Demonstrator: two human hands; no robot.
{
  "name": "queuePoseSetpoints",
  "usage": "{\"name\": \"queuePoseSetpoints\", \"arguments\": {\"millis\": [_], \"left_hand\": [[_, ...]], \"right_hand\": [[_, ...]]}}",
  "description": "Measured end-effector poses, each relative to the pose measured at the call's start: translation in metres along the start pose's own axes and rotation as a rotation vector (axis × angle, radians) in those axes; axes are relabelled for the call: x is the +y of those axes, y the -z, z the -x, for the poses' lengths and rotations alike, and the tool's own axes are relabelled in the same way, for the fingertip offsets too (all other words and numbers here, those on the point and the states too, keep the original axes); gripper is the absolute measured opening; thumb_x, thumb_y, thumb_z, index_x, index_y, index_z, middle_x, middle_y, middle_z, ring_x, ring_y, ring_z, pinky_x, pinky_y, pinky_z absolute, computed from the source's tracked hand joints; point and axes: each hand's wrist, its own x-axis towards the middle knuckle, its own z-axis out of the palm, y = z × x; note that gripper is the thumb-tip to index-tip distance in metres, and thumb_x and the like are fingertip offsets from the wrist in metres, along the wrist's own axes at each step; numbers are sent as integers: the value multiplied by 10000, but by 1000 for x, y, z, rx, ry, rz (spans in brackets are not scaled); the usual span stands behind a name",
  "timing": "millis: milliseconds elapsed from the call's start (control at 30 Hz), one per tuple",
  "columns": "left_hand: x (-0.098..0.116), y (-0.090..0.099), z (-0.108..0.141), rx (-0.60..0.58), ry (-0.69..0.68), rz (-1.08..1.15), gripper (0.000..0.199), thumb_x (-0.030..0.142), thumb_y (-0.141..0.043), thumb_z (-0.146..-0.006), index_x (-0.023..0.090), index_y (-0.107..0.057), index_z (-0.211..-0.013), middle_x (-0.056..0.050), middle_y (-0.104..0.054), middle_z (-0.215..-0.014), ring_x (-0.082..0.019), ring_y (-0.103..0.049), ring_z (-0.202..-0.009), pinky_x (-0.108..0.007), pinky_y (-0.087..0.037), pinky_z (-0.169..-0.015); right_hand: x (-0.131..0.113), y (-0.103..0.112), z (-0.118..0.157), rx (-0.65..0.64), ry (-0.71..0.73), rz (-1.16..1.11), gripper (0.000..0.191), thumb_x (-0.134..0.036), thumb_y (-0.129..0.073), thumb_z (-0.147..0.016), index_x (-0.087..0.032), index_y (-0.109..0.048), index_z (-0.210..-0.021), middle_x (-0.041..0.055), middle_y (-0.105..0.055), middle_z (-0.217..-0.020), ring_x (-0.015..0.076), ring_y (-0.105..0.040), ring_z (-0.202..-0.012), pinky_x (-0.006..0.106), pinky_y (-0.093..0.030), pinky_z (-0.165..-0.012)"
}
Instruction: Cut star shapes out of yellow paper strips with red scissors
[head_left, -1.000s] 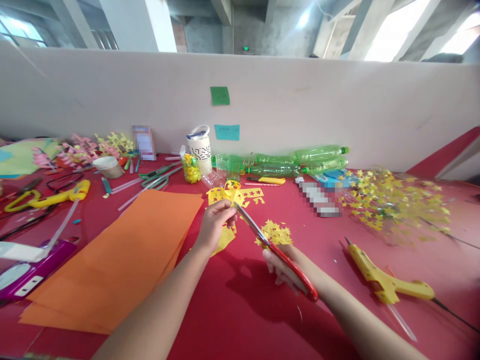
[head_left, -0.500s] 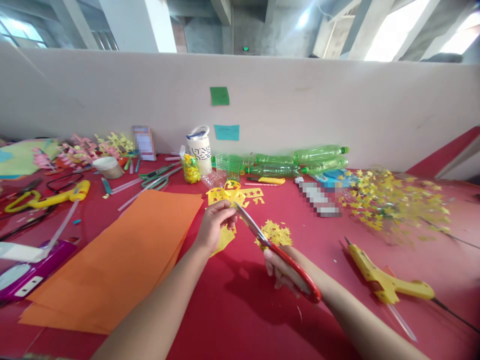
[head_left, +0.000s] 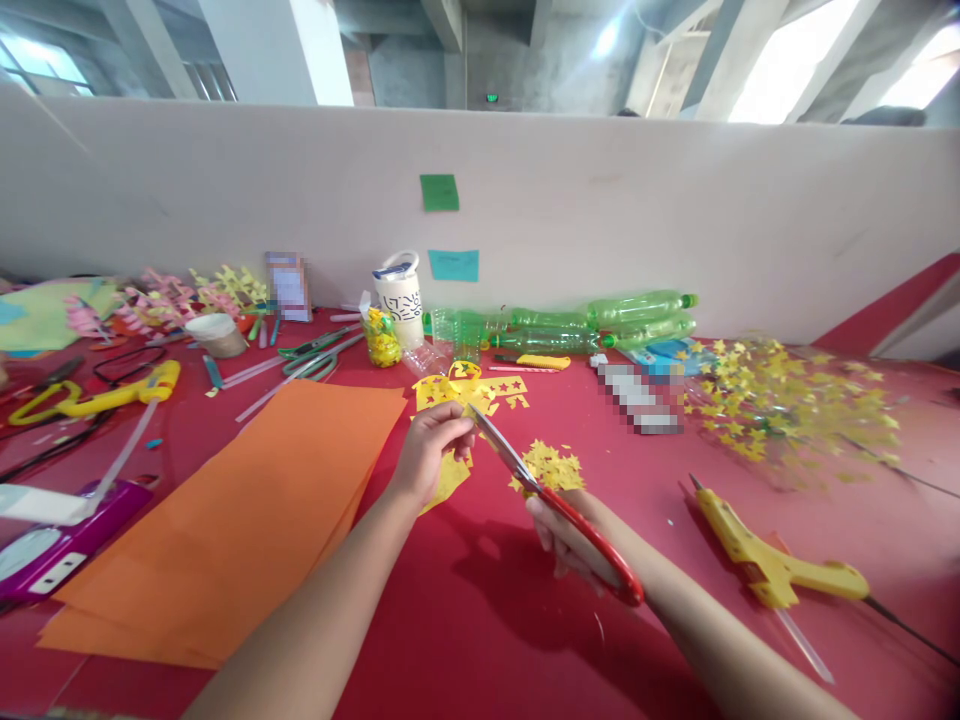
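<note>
My right hand (head_left: 574, 540) is closed around the handles of red-handled scissors (head_left: 585, 535), whose blades point up and left toward my other hand. Between the pinched fingers of my left hand (head_left: 435, 445) is a small piece of yellow paper (head_left: 471, 403), right at the blade tips; its outline blurs into the scraps behind. Those yellow paper scraps (head_left: 510, 386), with star-shaped holes, lie just beyond my hands. A heap of cut yellow paper stars (head_left: 553, 466) rests on the red table behind the scissors.
Orange paper sheets (head_left: 247, 510) lie at left, near a purple power strip (head_left: 75, 540) and a yellow glue gun (head_left: 120, 392). Another yellow glue gun (head_left: 772, 560) sits at right, below a star-covered decoration (head_left: 780, 400). Green plastic bottles (head_left: 555, 338) line the white partition (head_left: 600, 210).
My hands and the scissors have stayed almost in place. The scissor handles have shifted very slightly.
</note>
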Motion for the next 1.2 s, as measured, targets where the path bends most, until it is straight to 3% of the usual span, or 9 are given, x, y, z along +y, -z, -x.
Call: {"name": "queuePoseSetpoints", "arguments": {"millis": [600,1200], "left_hand": [[-2,2,-1,-9,1,56,159,203,-604,-725,155,-544,-586,19,-539,-532,-57,-447,-453,-185,-316,-438],[-3,3,-2,-7,-39,-88,204,231,-607,-753,161,-511,-588,28,-519,-539,-61,-454,-472,-189,-315,-454]], "right_hand": [[7,3,2,-39,91,-4,608,-756,-453,-770,-158,-526,-688,-35,-493,-460,50,-414,-307,148,-298,-302],[-1,-2,1,9,-26,-27,577,-722,-510,-753,-166,-491,-600,-44,-479,-426,46,-376,-253,150,-266,-242]]}}
